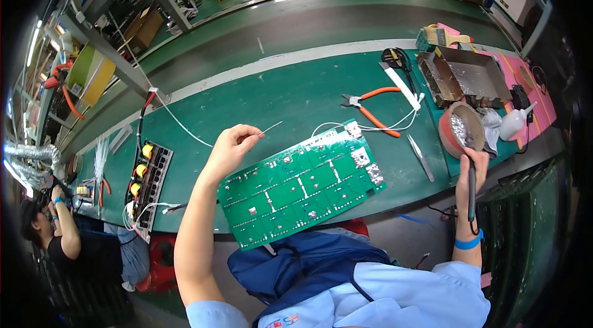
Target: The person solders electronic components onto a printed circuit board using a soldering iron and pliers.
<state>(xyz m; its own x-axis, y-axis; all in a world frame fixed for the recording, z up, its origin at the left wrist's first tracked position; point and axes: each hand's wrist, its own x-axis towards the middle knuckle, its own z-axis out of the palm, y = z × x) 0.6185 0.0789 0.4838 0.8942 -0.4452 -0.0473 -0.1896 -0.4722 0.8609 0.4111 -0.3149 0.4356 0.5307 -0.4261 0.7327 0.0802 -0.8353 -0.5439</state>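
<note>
My left hand [233, 147] is closed in a pinch above the upper left edge of a green circuit board [290, 189]. Between its fingertips is a thin solder wire [272, 127], its short end pointing up and right. My right hand [472, 168] grips the dark handle of a soldering iron [472, 195] at the right. The iron's front end reaches toward a round reddish pot [454, 136] with shiny metal bits inside; its tip is hard to make out. The board lies across the table's front edge, solder-side up, with several silvery pads and a white cable at its upper right.
Orange-handled cutters [374, 112] and tweezers [420, 158] lie right of the board. Beyond the pot are a metal tray [475, 75], a brush [448, 37] and a white squeeze bottle [516, 123]. Another board with yellow parts [141, 171] stands left. A seated person [74, 235] works far left.
</note>
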